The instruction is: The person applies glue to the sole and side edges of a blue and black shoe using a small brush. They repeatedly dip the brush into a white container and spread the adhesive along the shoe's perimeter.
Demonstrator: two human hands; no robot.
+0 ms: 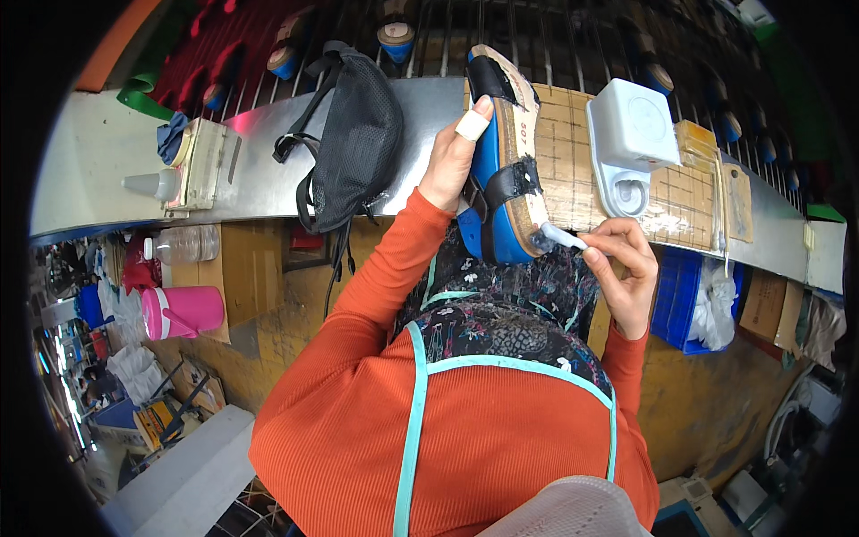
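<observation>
My left hand (450, 161) is closed round a sandal upper on a blue shoe last (503, 234), held tilted above the bench's front edge. Black straps (512, 186) wrap the last, and a pale insole with a cork-coloured edge faces right. A white wrap (472, 125) covers part of my left thumb. Between the fingertips of my right hand (624, 273) is a small white-handled brush (564, 236); its dark tip touches the lower end of the insole. Just beyond that hand stands a white plastic dispenser (633, 125) with a round cup at its front.
Under the dispenser lies a wooden board (564, 134) with a drawn grid. A black mesh bag (358, 134) rests on the metal bench at left. Behind runs a roller conveyor (447, 40) carrying several blue lasts. A blue crate (677, 300) stands below right, a pink jug (183, 311) below left.
</observation>
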